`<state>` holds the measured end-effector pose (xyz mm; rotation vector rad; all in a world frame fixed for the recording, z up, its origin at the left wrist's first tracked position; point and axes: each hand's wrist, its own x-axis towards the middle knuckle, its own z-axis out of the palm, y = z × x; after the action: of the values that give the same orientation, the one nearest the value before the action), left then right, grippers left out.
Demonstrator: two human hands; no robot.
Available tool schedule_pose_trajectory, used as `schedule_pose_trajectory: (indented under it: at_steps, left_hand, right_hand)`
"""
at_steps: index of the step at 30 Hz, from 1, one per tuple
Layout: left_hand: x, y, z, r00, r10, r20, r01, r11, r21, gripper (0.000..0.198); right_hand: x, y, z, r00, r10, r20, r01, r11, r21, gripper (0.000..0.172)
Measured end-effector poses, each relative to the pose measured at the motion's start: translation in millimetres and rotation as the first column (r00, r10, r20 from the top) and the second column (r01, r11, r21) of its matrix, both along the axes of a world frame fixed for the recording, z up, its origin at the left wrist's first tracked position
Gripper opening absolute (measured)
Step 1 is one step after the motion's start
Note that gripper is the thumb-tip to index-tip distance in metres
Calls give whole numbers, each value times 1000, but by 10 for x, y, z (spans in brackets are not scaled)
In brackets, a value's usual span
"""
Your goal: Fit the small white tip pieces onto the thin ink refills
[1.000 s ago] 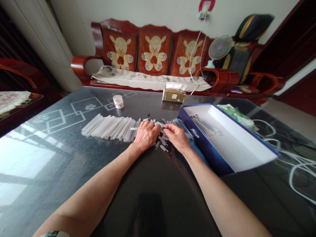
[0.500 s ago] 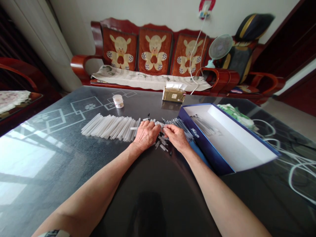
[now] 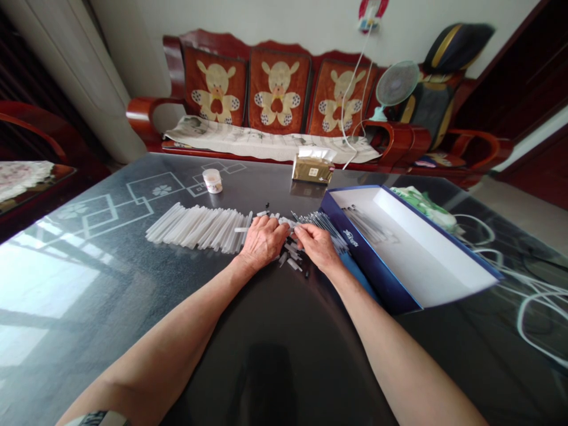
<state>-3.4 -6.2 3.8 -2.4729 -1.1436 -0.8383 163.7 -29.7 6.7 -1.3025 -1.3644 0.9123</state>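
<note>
Head view: tubes (image 3: 289,253) lie between left grip (image 3: 264,241) and right grip (image 3: 317,247).

Navy-and-white box (image 3: 410,254), black table (image 3: 284,361) with white squares (image 3: 155,190)

I was looking into a home living room: a red wooden sofa (image 3: 146,112) with teddy-bear cushions (image 3: 278,89), an electric fan (image 3: 396,84) by its arm (cord running up the wall), and a glass-topped bench (image 3: 89,284).
</note>
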Motion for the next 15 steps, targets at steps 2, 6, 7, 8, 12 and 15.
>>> schedule_pose_trajectory:
  at_steps: [2, 6, 7, 8, 12, 15]
  left_hand:
    - [1, 0, 2, 1000, 12, -11, -11, 1000, 20, 33]
    - [-2, 4, 2, 1000, 12, -16, -12, 1000, 29, 33]
    - [-3, 6, 2, 1000, 9, -15, -9, 1000, 25, 32]
    - [-4, 6, 1, 1000, 7, -14, -7, 1000, 22, 32]
    - [-5, 9, -4, 1000, 7, -21, -6, 1000, 25, 31]
    - [-3, 8, -5, 1000, -3, -18, 3, 1000, 22, 31]
  right_hand:
    - [-15, 1, 4, 999, 7, -45, -7, 1000, 0, 22]
    - [-36, -3, 26, 992, -4, -129, 1, 1000, -25, 30]
    - [-34, -5, 30, 991, -13, -132, 9, 1000, -29, 33]
    - [-30, -7, 33, 992, -23, -124, 19, 999, -33, 34]
    - [2, -6, 20, 999, -36, 15, 36, 999, -16, 34]
    - [15, 5, -4, 999, -17, 48, 18, 1000, -5, 34]
